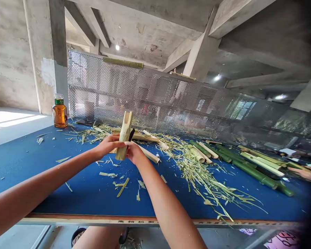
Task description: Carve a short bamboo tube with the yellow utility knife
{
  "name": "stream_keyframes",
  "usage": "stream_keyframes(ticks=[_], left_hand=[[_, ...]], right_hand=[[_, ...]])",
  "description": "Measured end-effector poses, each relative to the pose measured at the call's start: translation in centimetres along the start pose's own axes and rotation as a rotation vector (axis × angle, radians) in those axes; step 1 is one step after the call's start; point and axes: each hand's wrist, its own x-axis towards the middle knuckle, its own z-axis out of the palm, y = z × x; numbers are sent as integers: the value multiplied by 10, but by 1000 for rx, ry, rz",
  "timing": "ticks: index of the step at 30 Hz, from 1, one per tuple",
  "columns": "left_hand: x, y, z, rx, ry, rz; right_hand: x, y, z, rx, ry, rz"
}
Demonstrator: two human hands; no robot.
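Note:
My left hand [108, 144] grips the lower part of a short peeled bamboo piece [125, 133], held upright above the blue table [20, 162]. My right hand [134, 152] is closed on a small dark blade [131, 134] pressed against the right side of the bamboo piece. Both hands meet near the middle of the table, with pale shavings [121, 186] scattered below them.
A bottle of amber liquid [59, 111] stands at the back left. Green bamboo stalks [251, 169] and peeled sections [202, 152] lie to the right amid a heap of strips. A perforated metal screen [155, 97] runs along the back. Another person's hand [305, 173] shows at far right.

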Motion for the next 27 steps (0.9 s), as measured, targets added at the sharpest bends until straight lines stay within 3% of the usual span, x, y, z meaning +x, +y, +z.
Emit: stream_keyframes(ticks=[3,6,9,13,20,27], left_hand=[[5,-4,-8,-43,104,-74],[10,-13,-16,-17,219,-154],[14,-22,-22,107,332,-200],[16,-27,-23,87,344,-224],[16,-25,-26,134,334,-192],[23,-41,-43,350,310,-90]], right_hand=[[-1,-8,-9,-62,158,-133],[-2,-13,-16,-254,209,-251],[-3,-13,-16,-601,250,-422],[-9,-12,-9,-1017,281,-641],[-19,-20,-7,-1309,315,-620],[-23,-22,-5,-1417,245,-547]])
